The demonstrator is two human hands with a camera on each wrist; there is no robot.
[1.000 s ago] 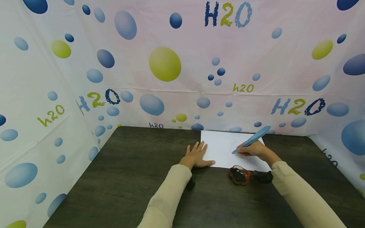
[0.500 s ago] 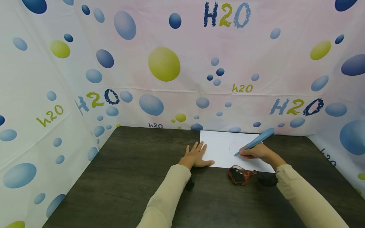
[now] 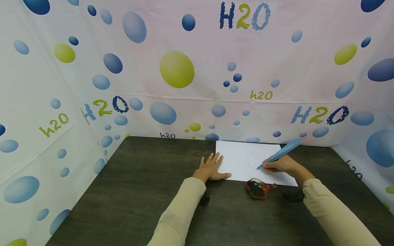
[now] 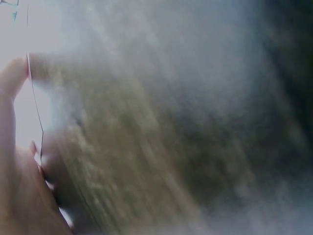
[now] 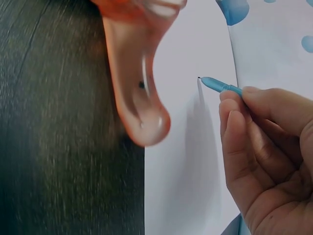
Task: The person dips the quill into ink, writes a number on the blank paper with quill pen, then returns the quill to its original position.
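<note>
My right hand (image 3: 284, 164) pinches a blue feather-shaped pen (image 3: 287, 150) between thumb and fingers, its tip on the white paper (image 3: 234, 152). A thin, C-like curved line (image 3: 247, 160) runs to that tip. In the right wrist view, the slim blue pen barrel (image 5: 215, 84) ends in a small dark point over the sheet. My left hand (image 3: 211, 169) lies flat with fingers spread across the paper's left edge. Only part of the left hand (image 4: 29, 191) shows in its blurred wrist view. Near the paper's front edge lies an orange-red, scalloped frame with a dark centre and short handle (image 3: 258, 189).
The dark wooden table (image 3: 147, 191) reaches back to a white cloth wall (image 3: 203, 92) printed with bubbles and letters. Close up in the right wrist view, the translucent orange handle (image 5: 132, 73) overlaps the paper. Dark wrist cameras hang beneath both sleeves.
My right hand and the pen have moved down and to the right, and the drawn line has grown into a longer curve. My left hand stays in place on the paper.
</note>
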